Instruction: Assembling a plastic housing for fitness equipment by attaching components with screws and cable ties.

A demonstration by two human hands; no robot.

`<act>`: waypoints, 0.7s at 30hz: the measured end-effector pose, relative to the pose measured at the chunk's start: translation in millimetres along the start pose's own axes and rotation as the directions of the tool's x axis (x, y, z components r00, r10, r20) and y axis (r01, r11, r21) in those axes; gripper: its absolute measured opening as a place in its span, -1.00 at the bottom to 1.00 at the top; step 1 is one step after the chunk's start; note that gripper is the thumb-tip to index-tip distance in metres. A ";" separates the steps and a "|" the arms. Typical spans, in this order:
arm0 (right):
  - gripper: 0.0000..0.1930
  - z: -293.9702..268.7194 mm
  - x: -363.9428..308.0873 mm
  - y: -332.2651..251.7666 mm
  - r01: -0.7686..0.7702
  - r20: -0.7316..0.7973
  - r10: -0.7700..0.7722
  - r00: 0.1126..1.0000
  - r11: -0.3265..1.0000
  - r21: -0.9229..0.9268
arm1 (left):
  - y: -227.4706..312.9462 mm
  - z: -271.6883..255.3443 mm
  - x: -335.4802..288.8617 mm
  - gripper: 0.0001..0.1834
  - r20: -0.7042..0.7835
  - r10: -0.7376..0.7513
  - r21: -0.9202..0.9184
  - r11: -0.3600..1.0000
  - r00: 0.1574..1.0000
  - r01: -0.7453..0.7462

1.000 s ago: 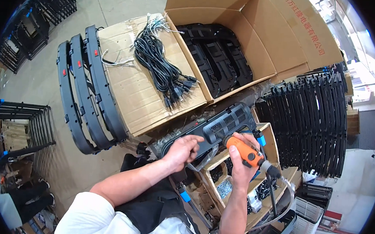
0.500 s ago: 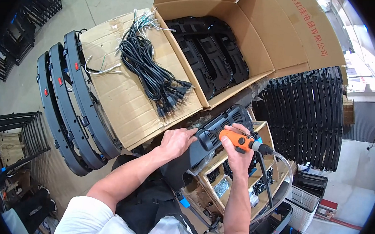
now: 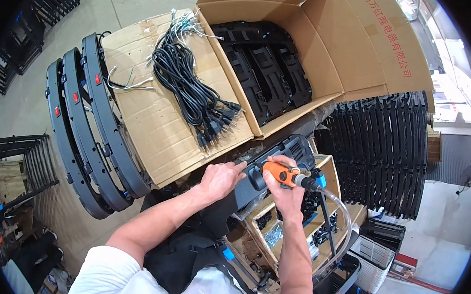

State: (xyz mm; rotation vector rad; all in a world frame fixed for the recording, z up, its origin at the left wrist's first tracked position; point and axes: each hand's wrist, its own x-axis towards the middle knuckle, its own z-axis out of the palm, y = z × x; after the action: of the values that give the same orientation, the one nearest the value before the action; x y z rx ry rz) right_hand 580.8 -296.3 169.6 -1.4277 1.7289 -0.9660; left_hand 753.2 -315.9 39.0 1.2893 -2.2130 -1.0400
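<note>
A: Where does the housing part sit?
B: Over the wooden compartment tray, just in front of the open cardboard box. The left hand rests on its left end; the right hand is at its right, holding the power screwdriver against it.

A: And behind that?
B: Stacked plastic panels lie inside the box. Left of the box, a bundle of power cords lies on a cardboard sheet.

A: Further out?
B: Curved frames stand left of the sheet; racks of ribbed parts stand right of the box.
</note>
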 end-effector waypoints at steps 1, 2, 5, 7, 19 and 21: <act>-0.62 1.2 -1.0 4.9 -0.002 -0.009 0.002 1.000 1.000 -0.010 | 0.3 -0.4 0.5 -0.59 -0.001 0.000 -0.007 1.000 1.000 0.000; -0.62 0.3 -1.1 7.1 0.004 -0.007 -0.004 1.000 1.000 -0.014 | 1.4 -0.8 0.5 -0.59 -0.008 0.000 -0.008 1.000 1.000 -0.001; -0.63 -3.4 -0.4 13.3 0.012 0.006 -0.013 1.000 0.995 0.099 | 2.6 -2.9 -0.2 -0.61 0.006 -0.043 -0.039 0.998 0.999 0.043; -0.62 -1.4 -2.7 14.6 0.026 0.010 -0.028 1.000 0.995 0.101 | 2.8 -3.2 -2.0 -0.60 0.003 -0.031 -0.047 0.998 1.000 0.032; -0.49 -11.9 -19.0 8.9 0.131 -0.113 -0.110 0.988 0.970 0.205 | 8.7 -1.9 -13.2 -0.69 -0.260 -0.089 -0.190 0.981 0.961 0.040; -0.48 -27.2 -42.9 -5.1 0.140 -0.200 -0.077 0.977 0.936 0.323 | 18.0 -10.7 -21.3 -0.72 0.070 -0.357 -0.756 0.590 0.932 0.283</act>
State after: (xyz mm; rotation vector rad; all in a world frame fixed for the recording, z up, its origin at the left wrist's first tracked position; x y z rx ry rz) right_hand 566.7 -251.4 189.4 -1.2500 1.5293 -1.4192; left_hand 760.3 -296.5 60.5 1.2778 -1.1953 -1.7539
